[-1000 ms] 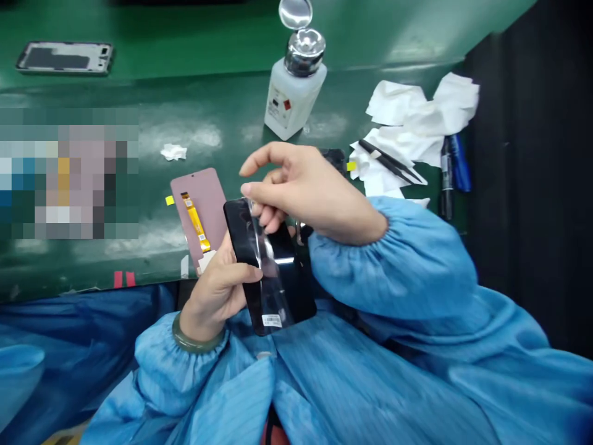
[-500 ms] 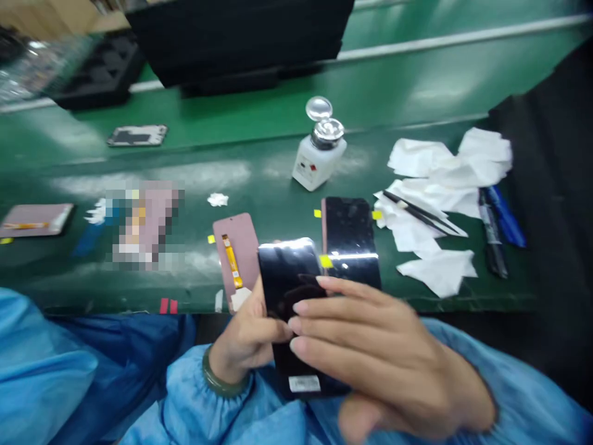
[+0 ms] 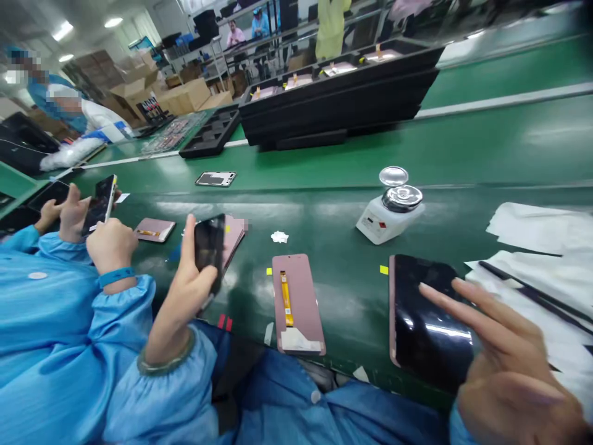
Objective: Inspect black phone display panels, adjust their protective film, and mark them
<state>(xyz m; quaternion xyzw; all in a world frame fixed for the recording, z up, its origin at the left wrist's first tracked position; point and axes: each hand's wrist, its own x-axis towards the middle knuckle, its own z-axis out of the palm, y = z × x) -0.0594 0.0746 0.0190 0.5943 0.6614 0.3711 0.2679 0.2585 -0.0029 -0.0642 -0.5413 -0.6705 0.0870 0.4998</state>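
My left hand [image 3: 183, 296], with a green bangle at its wrist, holds a dark phone screen [image 3: 210, 244] upright at the left. Behind that screen lie pinkish panels [image 3: 235, 233], partly hidden by it. My right hand [image 3: 504, 346] has its fingers stretched over a black glossy phone screen [image 3: 428, 315] lying on the bench; whether the fingertips touch it I cannot tell. Between my hands a pink-backed phone screen [image 3: 303, 296] lies with its orange flex cable [image 3: 286, 296] facing up.
A white pump bottle [image 3: 386, 216] with its lid raised stands beyond. White wipes [image 3: 523, 228] and black tweezers [image 3: 532, 287] lie at the right. Stacked black trays [image 3: 333, 105] stand at the back. At the left, a co-worker's hands [image 3: 111, 244] hold a phone.
My left hand has carried the phone screen leftward, away from my right hand. My right hand has moved right, over the black screen on the bench. The view has tilted up and left.
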